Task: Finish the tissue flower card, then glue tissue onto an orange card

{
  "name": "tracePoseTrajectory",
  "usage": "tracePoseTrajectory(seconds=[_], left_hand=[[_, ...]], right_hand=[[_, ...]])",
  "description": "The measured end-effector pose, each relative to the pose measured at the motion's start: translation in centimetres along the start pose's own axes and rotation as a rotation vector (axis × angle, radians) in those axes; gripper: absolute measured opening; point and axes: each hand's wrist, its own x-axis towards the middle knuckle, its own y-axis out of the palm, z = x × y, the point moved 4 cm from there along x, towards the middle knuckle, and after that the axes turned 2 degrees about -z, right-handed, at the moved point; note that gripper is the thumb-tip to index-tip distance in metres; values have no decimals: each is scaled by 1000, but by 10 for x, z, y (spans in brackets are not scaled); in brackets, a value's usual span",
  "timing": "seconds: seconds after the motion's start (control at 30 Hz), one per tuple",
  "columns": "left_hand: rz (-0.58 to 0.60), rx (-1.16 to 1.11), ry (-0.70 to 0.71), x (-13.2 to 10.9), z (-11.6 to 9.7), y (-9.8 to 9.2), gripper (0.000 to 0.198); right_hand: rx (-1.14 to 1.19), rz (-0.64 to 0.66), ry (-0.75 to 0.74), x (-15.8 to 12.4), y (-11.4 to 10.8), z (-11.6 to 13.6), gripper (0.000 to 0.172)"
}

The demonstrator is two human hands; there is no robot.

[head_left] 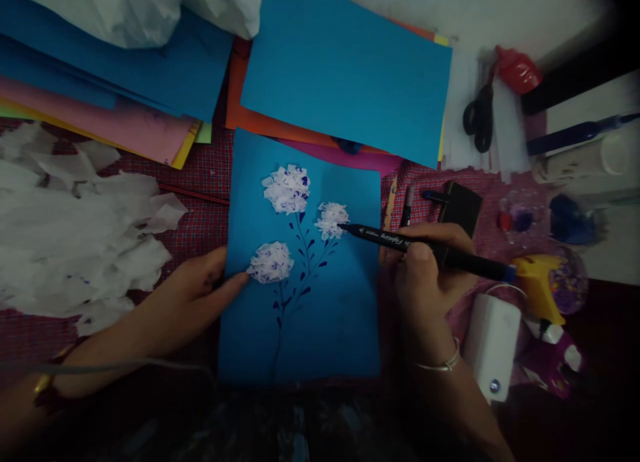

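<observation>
Head view: your marker [385, 238] tip meets the right-hand tissue flower [331, 219] on the blue card [340, 315].

Your right hand [425, 275] is closed around the marker, its tip touching that flower's edge. Your left hand [200, 295] lies open and flat, fingers pressing the card's left edge just beside the lower flower [271, 262]. The card sits on the checked surface [200, 229] between your hands. Three white flowers are stuck on, the upper one [287, 189] and the lower one speckled with dark ink, and dark stems with leaves [300, 275] run down from them. The right flower looks the least inked, so the dotting seems close to finished; the card's lower part is bare blue. Tissue scraps [75, 249] lie left, scissors [479, 115] and a glue gun [537, 282] right.
</observation>
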Motion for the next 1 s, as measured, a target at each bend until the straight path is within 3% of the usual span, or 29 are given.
tracePoseTrajectory(seconds=[0.1, 0.3, 0.47, 0.63, 0.87, 1.0], left_hand=[[6, -19, 7, 0, -1, 1, 48], [23, -1, -63, -1, -3, 1, 51], [18, 3, -63, 0, -7, 0, 51], [17, -4, -77, -2, -4, -1, 51], [19, -12, -81, -2, -1, 0, 51], [31, -19, -88, -1, -1, 0, 51]], right_hand=[[42, -80, 2, 3, -1, -2, 15], [36, -29, -3, 3, 4, -4, 14], [69, -101, 22, 0, 0, -1, 17], [39, 11, -10, 0, 5, 4, 14], [-64, -123, -104, 10, -15, 10, 16], [-94, -41, -75, 7, -10, 1, 11]])
